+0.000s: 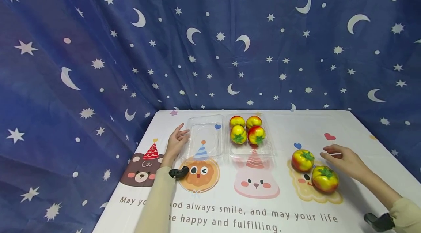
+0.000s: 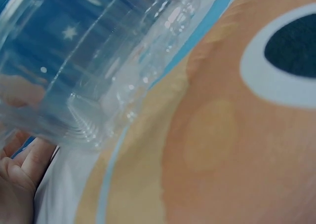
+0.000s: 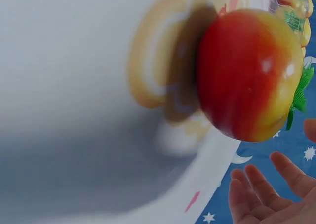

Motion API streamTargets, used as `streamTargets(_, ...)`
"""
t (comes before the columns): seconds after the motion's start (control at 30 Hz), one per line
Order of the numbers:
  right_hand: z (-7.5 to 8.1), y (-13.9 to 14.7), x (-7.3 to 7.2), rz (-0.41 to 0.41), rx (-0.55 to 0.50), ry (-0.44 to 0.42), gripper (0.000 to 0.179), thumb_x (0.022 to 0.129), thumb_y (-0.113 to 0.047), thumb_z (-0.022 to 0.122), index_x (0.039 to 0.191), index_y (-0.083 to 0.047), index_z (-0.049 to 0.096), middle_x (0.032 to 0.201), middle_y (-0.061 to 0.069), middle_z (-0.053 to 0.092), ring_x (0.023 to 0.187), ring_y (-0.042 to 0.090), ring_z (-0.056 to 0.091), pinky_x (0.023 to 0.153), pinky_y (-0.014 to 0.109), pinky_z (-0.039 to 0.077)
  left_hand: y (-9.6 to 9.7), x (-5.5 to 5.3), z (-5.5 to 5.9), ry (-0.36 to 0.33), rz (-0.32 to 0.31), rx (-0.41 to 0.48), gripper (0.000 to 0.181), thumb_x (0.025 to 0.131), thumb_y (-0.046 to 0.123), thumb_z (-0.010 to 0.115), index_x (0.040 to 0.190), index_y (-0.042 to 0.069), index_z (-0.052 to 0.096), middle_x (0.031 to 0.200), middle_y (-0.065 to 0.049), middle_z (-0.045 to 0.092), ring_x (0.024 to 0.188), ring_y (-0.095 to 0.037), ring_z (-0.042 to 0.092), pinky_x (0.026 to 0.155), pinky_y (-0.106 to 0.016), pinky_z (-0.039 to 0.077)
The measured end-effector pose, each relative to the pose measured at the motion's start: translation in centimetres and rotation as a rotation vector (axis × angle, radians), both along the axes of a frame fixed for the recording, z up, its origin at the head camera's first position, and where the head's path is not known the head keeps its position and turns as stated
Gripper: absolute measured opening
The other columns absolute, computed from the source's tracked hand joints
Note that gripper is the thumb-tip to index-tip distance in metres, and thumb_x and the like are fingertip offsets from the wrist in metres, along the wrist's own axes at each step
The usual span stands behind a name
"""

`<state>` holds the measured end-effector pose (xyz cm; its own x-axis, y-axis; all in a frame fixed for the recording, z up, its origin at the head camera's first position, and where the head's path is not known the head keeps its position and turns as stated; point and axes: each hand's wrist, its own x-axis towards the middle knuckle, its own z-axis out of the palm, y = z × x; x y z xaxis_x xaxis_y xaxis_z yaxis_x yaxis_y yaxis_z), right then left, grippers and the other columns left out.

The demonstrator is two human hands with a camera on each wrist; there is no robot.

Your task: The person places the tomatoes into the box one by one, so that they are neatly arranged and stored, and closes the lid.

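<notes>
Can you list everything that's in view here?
fruits in a tray: 4, yellow and red with green leaves, in the right-hand tray
loose fruits: 2, same colours, on the table's right side
plastic trays: 2, clear, side by side near the table's far edge
table cover: 1, white with cartoon prints and lettering, beneath everything
curtain: 1, blue with white moons and stars, behind
wrist devices: 2, black, one per wrist
sleeves: 2, cream, on both arms
left hand: 1, bare, beside the left tray
right hand: 1, bare, beside the loose fruits
</notes>
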<state>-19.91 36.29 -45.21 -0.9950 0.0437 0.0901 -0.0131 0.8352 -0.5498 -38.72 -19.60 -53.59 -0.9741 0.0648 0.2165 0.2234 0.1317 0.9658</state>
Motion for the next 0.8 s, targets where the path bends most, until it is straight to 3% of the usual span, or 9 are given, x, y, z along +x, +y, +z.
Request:
streamTargets(0.2,-0.6,0.5,1.3,0.0,-0.048,-0.041,0.053,0.098,-0.032,0.06,0.125,0.014,0.055,0.117,0.034,0.061,0.101,0.051,0.061,0.082,0.056,0.053,0.1,0.1,-0.4,0.074,-0.004,0.021,0.064,0.093,0.003,0.063,0.152,0.007,0.038,0.127,-0.025,0.061,0.099,-0.018,0.065,0.079,-0.02,0.053)
streamTargets(0.33,-1.0,-0.1,1.9,0.021,-0.079,-0.055,0.05,0.098,-0.029,0.061,0.124,0.013,0.056,0.115,0.033,0.062,0.097,0.047,0.064,0.08,0.054,0.055,-0.3,0.3,0.0,0.014,0.006,0.003,0.064,0.094,0.004,0.063,0.153,0.011,0.037,0.13,-0.021,0.061,0.107,-0.026,0.064,0.079,-0.019,0.052)
streamTargets(0.47,-1.5,-1.1,2.3,0.051,-0.077,-0.076,0.047,0.096,-0.028,0.064,0.12,0.013,0.059,0.111,0.028,0.065,0.094,0.04,0.065,0.075,0.043,0.057,-0.7,0.4,0.3,-0.034,0.024,0.005,0.065,0.095,0.003,0.063,0.153,0.011,0.036,0.132,-0.022,0.059,0.113,-0.035,0.06,0.078,-0.015,0.051)
streamTargets(0.67,-1.9,-1.3,3.1,0.064,-0.018,-0.052,0.039,0.095,-0.024,0.066,0.115,0.009,0.064,0.11,0.02,0.067,0.1,0.036,0.061,0.073,0.032,0.052,-0.5,0.2,0.1,-0.043,0.001,0.019,0.065,0.096,0.002,0.062,0.154,0.01,0.034,0.134,-0.023,0.057,0.115,-0.037,0.059,0.079,-0.015,0.05)
streamTargets(0.8,-1.9,-0.7,3.8,0.047,-0.031,-0.064,0.041,0.096,-0.026,0.064,0.118,0.008,0.063,0.112,0.022,0.066,0.096,0.032,0.062,0.071,0.03,0.051,0.0,0.0,0.0,-0.038,0.0,0.027,0.065,0.095,0.003,0.063,0.154,0.01,0.035,0.133,-0.022,0.058,0.112,-0.034,0.061,0.079,-0.016,0.051)
